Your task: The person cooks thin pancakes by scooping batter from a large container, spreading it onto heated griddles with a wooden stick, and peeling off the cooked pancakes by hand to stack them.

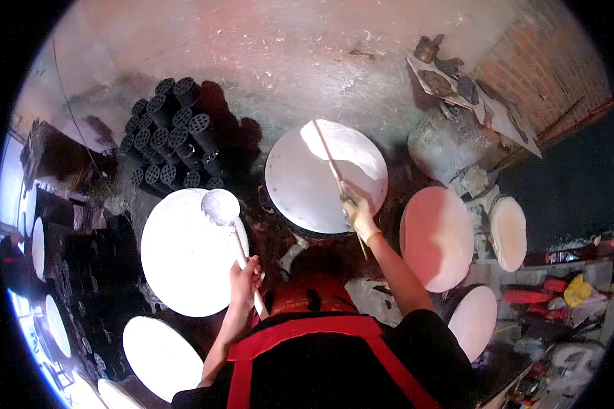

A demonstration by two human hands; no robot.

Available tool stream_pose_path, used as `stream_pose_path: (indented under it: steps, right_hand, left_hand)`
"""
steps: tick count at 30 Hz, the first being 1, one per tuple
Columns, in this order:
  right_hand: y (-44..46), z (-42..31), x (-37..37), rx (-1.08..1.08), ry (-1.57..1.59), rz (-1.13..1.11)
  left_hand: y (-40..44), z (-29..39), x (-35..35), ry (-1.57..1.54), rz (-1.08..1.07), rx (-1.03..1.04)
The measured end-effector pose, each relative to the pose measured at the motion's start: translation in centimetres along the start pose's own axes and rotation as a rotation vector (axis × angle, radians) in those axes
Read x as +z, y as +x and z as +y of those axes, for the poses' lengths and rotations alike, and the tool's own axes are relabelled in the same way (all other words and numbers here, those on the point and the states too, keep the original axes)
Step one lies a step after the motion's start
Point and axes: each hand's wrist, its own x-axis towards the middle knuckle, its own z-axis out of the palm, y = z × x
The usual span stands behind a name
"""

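Observation:
My left hand (245, 278), bare, is closed around the pale handle of a ladle (220, 207). The ladle's round bowl is over the upper right part of a large white round surface (184, 262). My right hand (359, 213), in a light glove, grips a long thin stick (329, 158). That stick reaches across a round grey plate (290, 177), its far end near the plate's top edge. A bright white wet-looking layer (355, 146) covers the upper right portion of the plate. The glove hides part of the stick.
Black perforated cylinders (160, 140) are stacked at the upper left. Pale round discs (438, 238) stand right of the plate, with another (162, 358) at lower left. A large drum (450, 140) with a cluttered board (467, 92) stands at upper right, near a brick wall (532, 65).

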Motion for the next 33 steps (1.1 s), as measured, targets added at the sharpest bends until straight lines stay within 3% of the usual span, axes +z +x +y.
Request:
stream_pose_path:
  steps: [1, 3, 4, 6, 8, 9, 10, 12, 13, 16, 19, 22, 24, 25, 26, 28, 31, 33]
  right_hand:
    - [-1.1, -1.4, -0.1, 0.147, -0.002, -0.072]
    - [-4.9, -4.0, -0.6, 0.177, -0.17, -0.194]
    - [-4.3, -2.4, -2.5, 0.041, -0.056, -0.294]
    - [-2.8, -1.1, -6.1, 0.11, -0.077, -0.173]
    - [-0.9, -2.1, -7.0, 0.121, -0.095, 0.105]
    - [-0.2, -2.7, -6.9, 0.043, 0.056, 0.128]
    - [2.7, -1.3, -7.3, 0.051, -0.11, 0.148]
    - [6.6, 0.5, -7.4, 0.024, 0.07, -0.151]
    - [5.7, -0.8, -5.6, -0.026, -0.135, -0.196]
    - [5.4, -2.9, -4.4, 0.418, 0.06, -0.255]
    - [0.9, -5.7, -6.8, 0.189, -0.395, -0.466]
    - [1.4, -8.1, -11.8, 0.34, -0.356, -0.551]
    - [8.1, -2.5, -15.1, 0.149, -0.156, -0.476]
    - [9.0, -4.4, -13.9, 0.176, -0.04, -0.425]
    - [8.8, -5.8, -12.8, 0.03, -0.206, -0.331]
    - [13.1, -3.7, -11.7, 0.104, 0.028, -0.482]
    - [10.9, -4.2, -10.6, 0.185, -0.421, -0.633]
    - [9.2, -5.7, -12.7, 0.366, -0.191, -0.776]
  left_hand:
    - [-0.1, -0.3, 0.3, -0.024, 0.015, -0.004]
    - [-0.2, -1.0, 0.8, -0.07, 0.047, -0.011]
    - [-0.2, -1.4, 1.0, -0.068, 0.075, -0.026]
    - [-0.3, -2.4, 1.4, -0.068, 0.132, -0.052]
    - [-0.9, -3.0, 1.8, -0.079, 0.138, -0.058]
    - [-1.4, -3.3, 2.2, -0.097, 0.146, -0.055]
    - [-1.8, -3.5, 2.6, -0.114, 0.153, -0.05]
    - [-2.2, -4.1, 3.4, -0.167, 0.171, -0.04]
    - [-2.3, -4.3, 3.9, -0.192, 0.178, -0.032]
    - [-2.7, -4.9, 5.7, -0.118, 0.25, -0.004]
    - [-2.6, -5.4, 7.2, -0.096, 0.291, 0.028]
    - [-3.0, -5.8, 8.4, -0.116, 0.317, 0.03]
    - [-3.6, -5.7, 9.5, -0.149, 0.339, 0.018]
    - [-3.8, -6.0, 9.8, -0.16, 0.363, 0.027]
    - [-3.9, -6.5, 10.1, -0.171, 0.388, 0.036]
    - [-4.6, -7.0, 10.9, -0.172, 0.418, 0.032]
    - [-6.1, -7.8, 11.7, -0.171, 0.44, 0.005]
    - [-7.0, -9.4, 12.0, -0.215, 0.465, 0.005]
